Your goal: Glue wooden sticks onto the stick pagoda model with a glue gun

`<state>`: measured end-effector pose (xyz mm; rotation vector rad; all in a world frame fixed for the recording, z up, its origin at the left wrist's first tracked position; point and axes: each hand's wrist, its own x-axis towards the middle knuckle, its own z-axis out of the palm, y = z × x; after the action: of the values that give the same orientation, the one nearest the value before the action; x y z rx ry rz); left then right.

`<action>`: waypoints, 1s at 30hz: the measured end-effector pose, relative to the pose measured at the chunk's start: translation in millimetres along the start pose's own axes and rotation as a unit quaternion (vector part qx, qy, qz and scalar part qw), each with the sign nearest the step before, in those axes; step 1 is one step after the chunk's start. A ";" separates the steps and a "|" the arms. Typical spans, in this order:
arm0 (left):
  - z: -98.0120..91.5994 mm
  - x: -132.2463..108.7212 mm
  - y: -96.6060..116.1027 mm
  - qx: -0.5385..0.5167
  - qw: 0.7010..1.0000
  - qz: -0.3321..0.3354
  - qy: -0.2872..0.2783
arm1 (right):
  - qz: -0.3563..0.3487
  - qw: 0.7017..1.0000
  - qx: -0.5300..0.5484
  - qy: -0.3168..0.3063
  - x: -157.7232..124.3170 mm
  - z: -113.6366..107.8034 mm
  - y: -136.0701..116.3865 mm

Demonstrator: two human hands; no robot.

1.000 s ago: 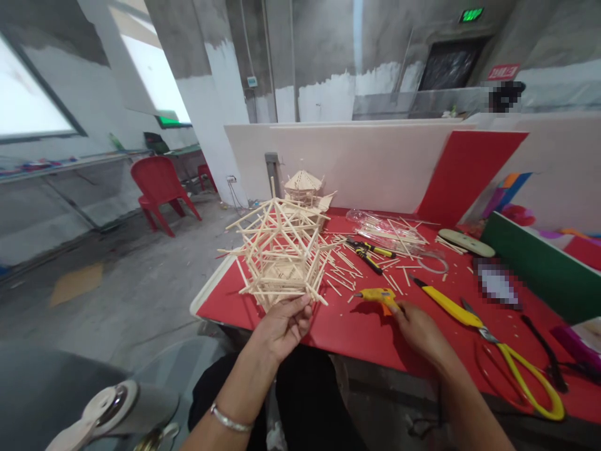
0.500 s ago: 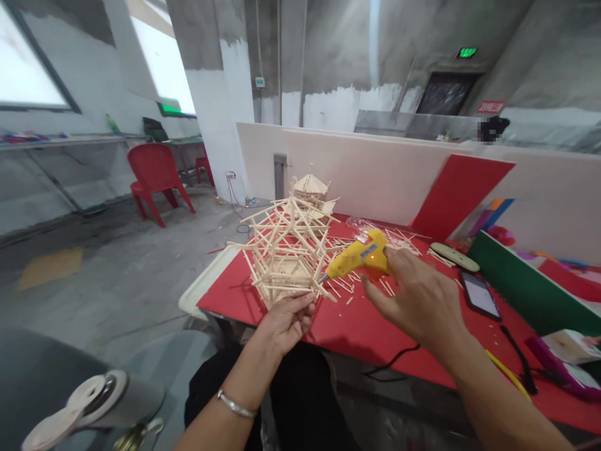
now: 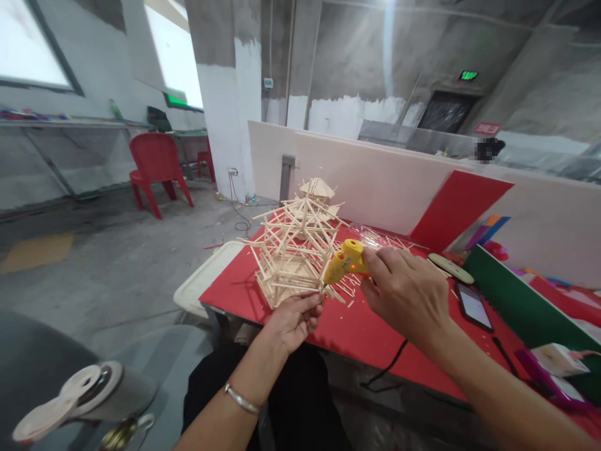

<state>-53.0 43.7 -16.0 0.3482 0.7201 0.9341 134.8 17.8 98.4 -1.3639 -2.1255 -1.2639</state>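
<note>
1. Right, on to the head view, and the left hand (image 3: 295, 322) comes in low at centre, thumb and fingertips pinching the near right corner of the stick model (image 3: 293, 272), with a silver bracelet (image 3: 241, 399) at that wrist.
2. Over on the other side, the right hand (image 3: 406, 291) is wrapped around a yellow glue gun (image 3: 346, 258), fingers curled about its body, an orange light glowing on the side.
3. Look at that nozzle: it points down and left, right at the corner where the left fingertips grip; whether it actually touches the wood is too small to tell.
4. As for the model, it sits at the left end of the red tabletop (image 3: 361, 332), close to the near edge, an open lattice of pale sticks rising to a peak.
5. Just behind it stands a smaller pavilion (image 3: 319, 189) with a ribbed roof, partly hidden by the lattice.
6. Across to the right, loose sticks (image 3: 350, 285) lie scattered beneath and behind the glue gun, and clear plastic wrapping (image 3: 369, 235) lies farther back.
7. Farther right, a phone (image 3: 475, 307) lies beside a leaning green board (image 3: 509, 307).
</note>
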 end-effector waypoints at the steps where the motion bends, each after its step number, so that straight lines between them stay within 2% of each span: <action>1: 1.5 -0.1 0.5 -0.002 1.000 -0.003 -0.002 | -0.001 1.000 0.003 -0.003 0.7 0.5 -0.9; 11: 9.1 2.4 1.5 -0.018 0.999 -0.016 0.030 | -0.017 1.000 0.018 -0.012 4.4 0.5 -4.7; 30: 6.7 9.2 1.1 -0.021 0.999 -0.028 0.030 | -0.014 0.999 0.027 -0.010 1.5 3.3 -1.0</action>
<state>-45.4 52.0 -14.4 0.2637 0.7606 0.9090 133.9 21.2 97.0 -1.3348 -2.1842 -1.1985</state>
